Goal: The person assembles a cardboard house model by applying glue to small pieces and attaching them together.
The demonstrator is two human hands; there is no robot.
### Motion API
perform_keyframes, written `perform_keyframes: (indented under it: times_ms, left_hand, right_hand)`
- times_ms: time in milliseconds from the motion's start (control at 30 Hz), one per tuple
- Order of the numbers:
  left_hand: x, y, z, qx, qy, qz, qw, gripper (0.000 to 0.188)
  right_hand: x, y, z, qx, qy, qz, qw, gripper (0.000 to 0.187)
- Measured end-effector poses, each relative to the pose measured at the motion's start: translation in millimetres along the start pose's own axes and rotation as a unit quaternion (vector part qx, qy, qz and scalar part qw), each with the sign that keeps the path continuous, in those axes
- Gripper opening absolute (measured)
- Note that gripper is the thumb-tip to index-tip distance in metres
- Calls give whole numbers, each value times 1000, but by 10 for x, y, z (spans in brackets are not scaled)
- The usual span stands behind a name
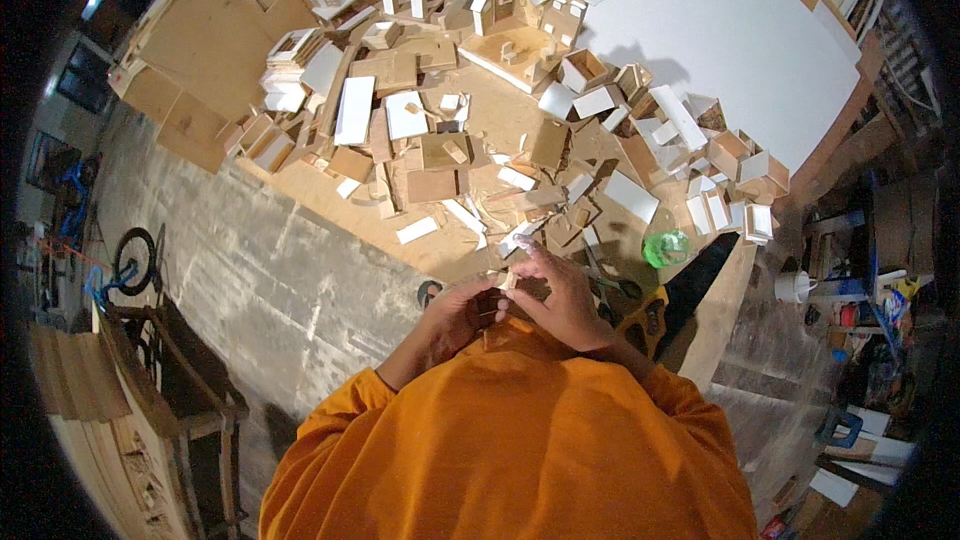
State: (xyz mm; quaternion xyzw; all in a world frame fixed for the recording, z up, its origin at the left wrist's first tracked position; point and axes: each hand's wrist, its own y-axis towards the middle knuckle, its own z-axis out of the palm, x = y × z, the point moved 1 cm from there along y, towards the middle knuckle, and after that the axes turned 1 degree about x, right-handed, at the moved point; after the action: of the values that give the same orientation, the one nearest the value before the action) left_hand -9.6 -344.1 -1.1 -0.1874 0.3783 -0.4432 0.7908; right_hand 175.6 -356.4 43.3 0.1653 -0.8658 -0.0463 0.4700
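Note:
Both hands meet in front of my chest at the table's near edge. Between my left hand [458,320] and my right hand [562,308] is a small pale wooden piece [509,281], pinched by the fingertips of both. Its exact shape is partly hidden by the fingers. Whitish smears show on my raised right index finger. Just right of that hand lie dark-handled scissors [622,286] and a handsaw with a yellow and black handle [652,318]. Beyond my fingers are thin offcuts and white-faced strips [465,220].
A clear bottle with green contents [666,248] stands right of the hands. Small model houses [495,5], open boxes [584,70] and board pieces [355,110] crowd the wooden table. A large white panel [700,10] lies behind. A wooden frame [185,410] stands at lower left.

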Motion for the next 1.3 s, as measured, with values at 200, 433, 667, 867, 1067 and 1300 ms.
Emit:
perform_keyframes:
  times_ms: [200, 433, 667, 867, 1067, 1300]
  left_hand:
    - [-19, -43, -2, 51, -42, -8, 998, 21]
    - [56, 8, -88, -6, 8, 68, 998, 21]
    - [7, -44, -152, -28, 79, 109, 991, 17]
    - [-42, -99, -203, -36, 130, 144, 980, 21]
    - [-14, -14, -463, -78, 291, 338, 891, 26]
    - [-358, -289, -543, -219, 427, 404, 778, 24]
  right_hand:
    - [-50, -16, 58, 9, 21, -7, 1000, 71]
    - [-81, -21, 126, 53, 25, 18, 998, 69]
    - [-75, 50, 194, 68, 17, 19, 997, 66]
    - [-47, 137, 263, 79, 38, 23, 996, 65]
    - [-110, 292, 383, 61, -8, -11, 998, 66]
    - [-81, 538, 548, 41, -53, -36, 997, 56]
